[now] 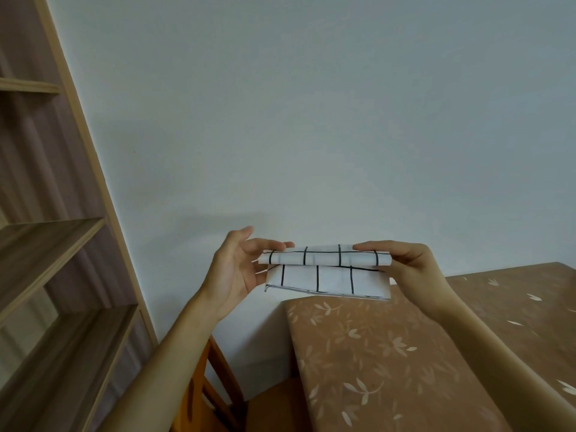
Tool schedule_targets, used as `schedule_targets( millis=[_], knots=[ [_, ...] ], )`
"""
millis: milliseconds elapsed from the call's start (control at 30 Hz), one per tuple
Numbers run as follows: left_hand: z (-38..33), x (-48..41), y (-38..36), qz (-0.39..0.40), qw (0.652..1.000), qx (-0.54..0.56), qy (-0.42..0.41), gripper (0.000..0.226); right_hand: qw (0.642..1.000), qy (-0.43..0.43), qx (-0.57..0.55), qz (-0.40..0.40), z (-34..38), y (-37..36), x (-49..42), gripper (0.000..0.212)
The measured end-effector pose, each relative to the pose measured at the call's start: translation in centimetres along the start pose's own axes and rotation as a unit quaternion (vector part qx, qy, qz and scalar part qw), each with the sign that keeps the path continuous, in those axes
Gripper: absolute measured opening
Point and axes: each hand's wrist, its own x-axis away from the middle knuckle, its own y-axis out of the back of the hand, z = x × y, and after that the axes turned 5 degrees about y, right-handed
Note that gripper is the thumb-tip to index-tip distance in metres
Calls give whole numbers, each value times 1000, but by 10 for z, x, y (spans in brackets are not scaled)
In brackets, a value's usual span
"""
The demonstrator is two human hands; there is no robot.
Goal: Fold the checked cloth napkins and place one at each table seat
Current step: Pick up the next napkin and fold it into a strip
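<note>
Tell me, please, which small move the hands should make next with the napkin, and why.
Probably close the upper flap onto the lower layer and press the crease. The checked napkin hangs in the air between the left hand and the right hand, over the table edge, and its top layer gapes from the one below.

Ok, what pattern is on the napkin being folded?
The napkin is white with thin black grid lines; head view.
</note>
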Motion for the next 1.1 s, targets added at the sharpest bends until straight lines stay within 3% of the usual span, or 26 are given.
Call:
schedule_targets(
  millis=[100, 233, 367, 500, 600, 667, 833, 867, 1000, 1100],
  knots=[
    [5, -2, -1, -56, 991, -110, -47, 19, 999, -40, -26, 3, -3, 1, -1, 53],
    [12, -2, 0, -95, 967, -215, -94, 22, 987, -122, -108, 14, -3, 5, -2, 41],
    [15, -2, 0, -90, 950, -267, -136, 27, 995, -74, 70, 0, -9, 2, 0, 29],
    [13, 1, 2, -36, 919, -379, -98, 37, 994, -43, 95, -17, -10, -1, 3, 37],
    [8, 2, 0, 18, 870, -492, -25, 46, 993, -53, 100, 42, -13, -3, 5, 50],
    [10, 2, -9, 53, 864, -500, 11, 44, 988, -69, 101, 91, -14, -7, 6, 56],
    [33, -3, -21, 91, 874, -477, 9, 37, 993, -65, 26, 92, -15, -15, 8, 21],
    [36, -5, -20, 89, 877, -472, 9, 36, 993, -69, 44, 82, -18, -14, 9, 23],
    [44, -7, -15, 91, 881, -465, 7, 38, 990, -101, 85, 47, -39, -5, 19, 69],
    [51, -10, -5, 80, 885, -458, 15, 39, 986, -133, 93, 41, -48, 2, 30, 74]
  ],
)
